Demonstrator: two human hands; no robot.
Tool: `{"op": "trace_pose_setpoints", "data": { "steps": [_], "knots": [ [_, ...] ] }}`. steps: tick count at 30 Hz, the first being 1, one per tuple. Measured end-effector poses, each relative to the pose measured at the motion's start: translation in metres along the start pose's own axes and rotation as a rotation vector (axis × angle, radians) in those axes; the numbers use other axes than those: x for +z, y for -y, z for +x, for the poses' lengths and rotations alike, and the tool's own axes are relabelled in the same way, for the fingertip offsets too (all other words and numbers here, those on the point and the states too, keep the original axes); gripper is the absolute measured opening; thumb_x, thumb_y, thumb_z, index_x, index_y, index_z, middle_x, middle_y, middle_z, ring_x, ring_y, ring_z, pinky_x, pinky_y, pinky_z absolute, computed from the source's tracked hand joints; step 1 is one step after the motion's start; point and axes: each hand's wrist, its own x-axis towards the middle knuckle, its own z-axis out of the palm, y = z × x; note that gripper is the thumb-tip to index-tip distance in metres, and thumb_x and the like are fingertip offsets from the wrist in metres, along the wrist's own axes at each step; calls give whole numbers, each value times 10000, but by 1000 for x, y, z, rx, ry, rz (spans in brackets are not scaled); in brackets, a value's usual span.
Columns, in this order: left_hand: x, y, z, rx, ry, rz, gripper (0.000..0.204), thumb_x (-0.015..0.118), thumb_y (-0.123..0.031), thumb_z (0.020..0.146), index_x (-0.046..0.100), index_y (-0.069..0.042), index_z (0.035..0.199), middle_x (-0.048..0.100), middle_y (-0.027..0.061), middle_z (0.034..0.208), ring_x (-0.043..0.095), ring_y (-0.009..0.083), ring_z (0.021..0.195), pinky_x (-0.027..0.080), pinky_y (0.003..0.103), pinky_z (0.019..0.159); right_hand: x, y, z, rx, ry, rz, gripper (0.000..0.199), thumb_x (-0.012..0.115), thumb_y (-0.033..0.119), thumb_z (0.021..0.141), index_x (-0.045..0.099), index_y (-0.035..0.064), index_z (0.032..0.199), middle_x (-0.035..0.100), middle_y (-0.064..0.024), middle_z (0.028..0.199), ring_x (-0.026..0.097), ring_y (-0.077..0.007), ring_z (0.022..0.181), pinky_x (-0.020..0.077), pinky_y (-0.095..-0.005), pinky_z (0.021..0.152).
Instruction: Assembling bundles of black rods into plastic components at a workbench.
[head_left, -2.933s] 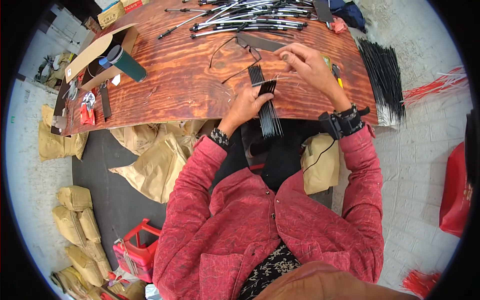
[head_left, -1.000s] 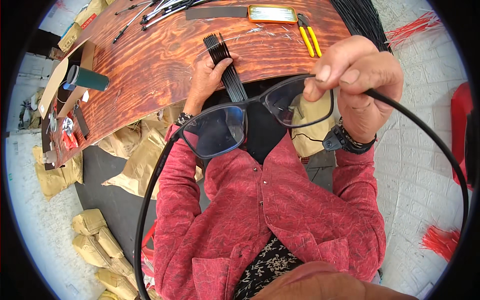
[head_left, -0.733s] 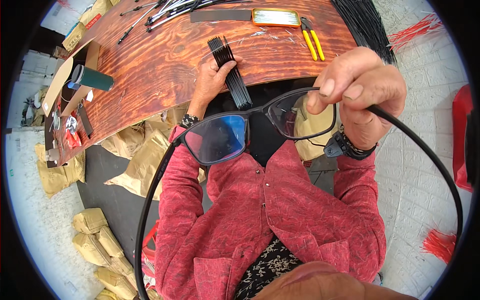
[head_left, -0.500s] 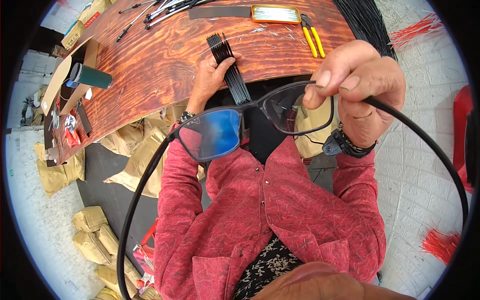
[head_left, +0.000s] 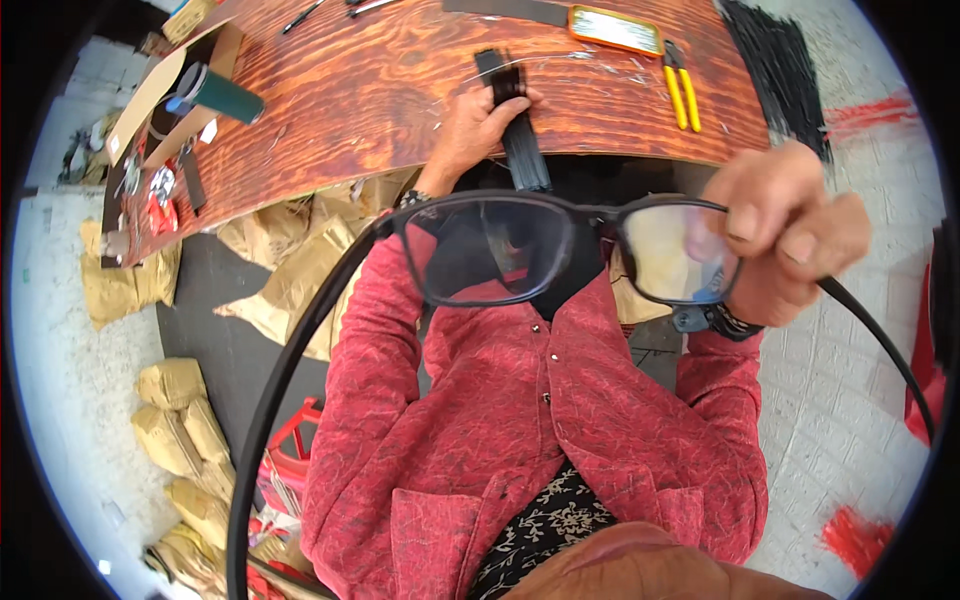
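Observation:
My right hand (head_left: 778,238) grips a pair of black-framed glasses (head_left: 560,250) by the right hinge, holding them up close to the camera with both temple arms spread outward. My left hand (head_left: 478,122) rests at the near edge of the wooden table (head_left: 370,110), closed around a bundle of thin black strips (head_left: 517,120) that hangs over the edge. I wear a red long-sleeved shirt, a dark wristband on the left wrist and a watch on the right.
Yellow-handled pliers (head_left: 678,90) and a flat yellow tin (head_left: 615,30) lie at the table's far right. A pile of black strips (head_left: 775,70) lies beyond them. An open cardboard box with a green cylinder (head_left: 215,95) sits at left. Brown paper sacks (head_left: 180,430) lie on the floor.
About three seconds ago both hands worked the black strips on the table. Since then my right hand has lifted the glasses, which now sit larger and nearer the camera.

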Motion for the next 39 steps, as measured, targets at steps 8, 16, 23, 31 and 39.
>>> {"op": "trace_pose_setpoints", "data": {
  "steps": [8,16,23,31,39],
  "knots": [
    [4,-1,5,33,36,8,215,597,-174,1002,739,-50,1107,753,38,976,676,107,885,527,273,792,3,-7,4,91,137,23,166,643,157,987,545,74,1092,597,-205,968,655,-269,744,607,-351,623],
    [1,1,1,-132,40,-137,219,586,-144,1012,733,-11,1105,741,20,998,650,89,894,519,257,797,7,-13,10,145,295,-4,187,652,118,971,573,-8,1084,648,-324,981,716,-386,848,628,-468,694],
    [5,-1,0,-160,16,-277,213,591,-137,1009,734,-13,1107,742,20,995,654,96,896,518,261,792,29,-26,0,116,59,132,229,669,148,968,566,-18,1088,667,-318,895,715,-405,818,621,-505,720],
    [-1,-1,2,-41,13,6,207,608,-159,1003,733,-34,1111,737,26,995,657,107,887,526,280,804,24,-16,2,137,201,393,240,650,138,979,524,6,1136,656,-330,971,707,-388,788,620,-495,690],
    [1,-11,-1,31,-15,20,226,601,-192,1003,749,-51,1099,753,35,957,672,104,846,533,277,772,0,-17,15,46,443,487,228,631,118,987,513,36,1165,645,-319,1036,690,-372,767,627,-463,680]
  ]
}}
